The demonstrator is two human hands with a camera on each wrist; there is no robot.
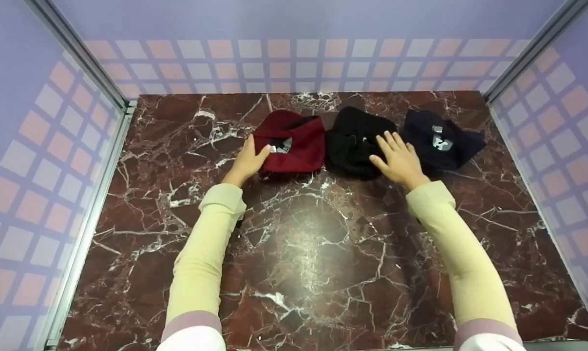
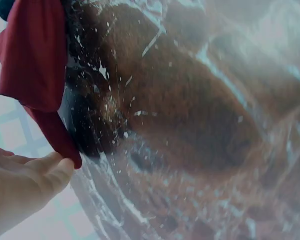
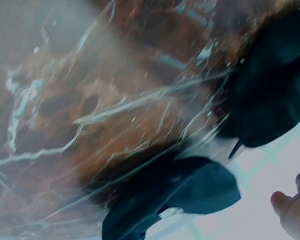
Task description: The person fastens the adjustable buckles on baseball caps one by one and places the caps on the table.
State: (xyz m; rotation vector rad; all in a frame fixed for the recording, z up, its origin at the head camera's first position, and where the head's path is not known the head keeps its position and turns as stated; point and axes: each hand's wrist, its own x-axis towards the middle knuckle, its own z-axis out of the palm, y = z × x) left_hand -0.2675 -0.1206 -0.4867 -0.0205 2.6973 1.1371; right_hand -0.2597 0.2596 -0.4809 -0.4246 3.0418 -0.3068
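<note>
A dark red cap (image 1: 301,156) lies at the back of the table, a pale label showing inside it. My left hand (image 1: 246,158) pinches its left edge, thumb on the near side; in the left wrist view the fingertips (image 2: 65,167) meet the red cloth (image 2: 35,60). Beside it sits a black cap (image 1: 350,146). Over that cap's right side my right hand (image 1: 400,161) is spread, fingers extended and separate. In the right wrist view, this hand (image 3: 297,210) shows a gap from the black cap (image 3: 269,95). A navy cap (image 1: 449,151) with a white label lies rightmost.
The caps stand in a row on a brown-red marble-patterned table (image 1: 303,253). Purple panels with pink and white squares (image 1: 294,53) rise at the back and both sides. A metal rail (image 1: 99,195) borders the left edge.
</note>
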